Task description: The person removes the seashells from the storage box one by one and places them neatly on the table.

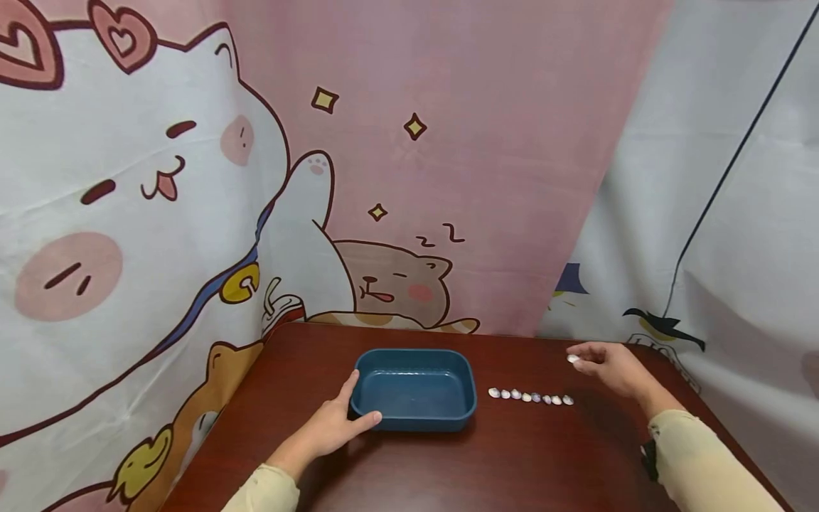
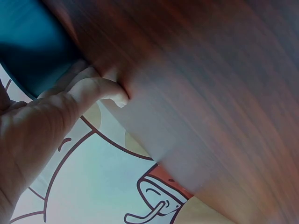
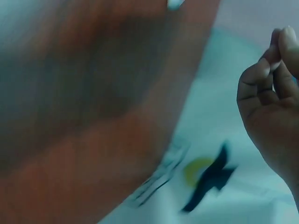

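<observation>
A blue rectangular plastic tub [image 1: 414, 424] stands on the table, its inside bare. My left hand [image 1: 330, 424] holds its near left corner, thumb along the front wall and fingers at the left side. In the left wrist view the left hand [image 2: 60, 105] reaches to the tub's outer wall [image 2: 32, 56]. Right of the tub lie several small whitish-purple seashells [image 1: 536, 397] in a row. Above the table, beyond the row's right end, my right hand [image 1: 611, 364] pinches a white seashell [image 1: 573, 359] between thumb and fingertips. The right wrist view shows the right hand [image 3: 273, 88] with fingers curled toward the thumb.
The dark reddish-brown table [image 1: 499, 469] ends at a cartoon-printed curtain [image 1: 499, 178] behind it and on both sides. A dark line runs down the right-hand curtain toward a printed bird [image 1: 665, 328].
</observation>
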Motion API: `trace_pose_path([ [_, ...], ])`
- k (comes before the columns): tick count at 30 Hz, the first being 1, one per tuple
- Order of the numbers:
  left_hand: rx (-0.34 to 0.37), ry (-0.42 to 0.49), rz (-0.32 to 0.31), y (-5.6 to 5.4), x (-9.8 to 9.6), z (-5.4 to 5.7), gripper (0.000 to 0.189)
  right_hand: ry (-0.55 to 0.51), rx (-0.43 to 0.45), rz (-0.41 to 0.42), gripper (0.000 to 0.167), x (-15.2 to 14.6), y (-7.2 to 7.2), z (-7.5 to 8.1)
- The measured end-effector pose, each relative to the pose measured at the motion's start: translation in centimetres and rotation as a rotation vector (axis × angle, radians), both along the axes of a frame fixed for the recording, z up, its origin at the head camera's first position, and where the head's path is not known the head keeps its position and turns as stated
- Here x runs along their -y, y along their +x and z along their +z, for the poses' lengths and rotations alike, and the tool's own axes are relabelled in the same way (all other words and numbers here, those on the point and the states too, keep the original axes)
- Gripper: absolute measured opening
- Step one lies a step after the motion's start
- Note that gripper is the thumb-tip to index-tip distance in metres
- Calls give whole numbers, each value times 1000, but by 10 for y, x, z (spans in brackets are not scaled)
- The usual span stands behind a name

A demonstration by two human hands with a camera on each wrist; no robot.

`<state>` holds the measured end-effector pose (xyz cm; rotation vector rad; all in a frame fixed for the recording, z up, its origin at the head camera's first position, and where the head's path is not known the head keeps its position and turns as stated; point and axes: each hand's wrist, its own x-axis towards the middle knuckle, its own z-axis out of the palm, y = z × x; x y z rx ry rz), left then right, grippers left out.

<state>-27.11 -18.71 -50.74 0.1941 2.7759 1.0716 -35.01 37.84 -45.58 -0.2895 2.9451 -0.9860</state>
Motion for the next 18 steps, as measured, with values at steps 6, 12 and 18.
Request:
trace_pose_path([
  [6,10,12,-5,2,1,0,108,0,89,-63,40,-42,5,-27],
  [12,6,10,-7,1,1,1,108,16,113,-28,35,-41,4,-45],
  [18,16,0,7,1,0,2,109,37,126,-3,29,-31,2,-55],
])
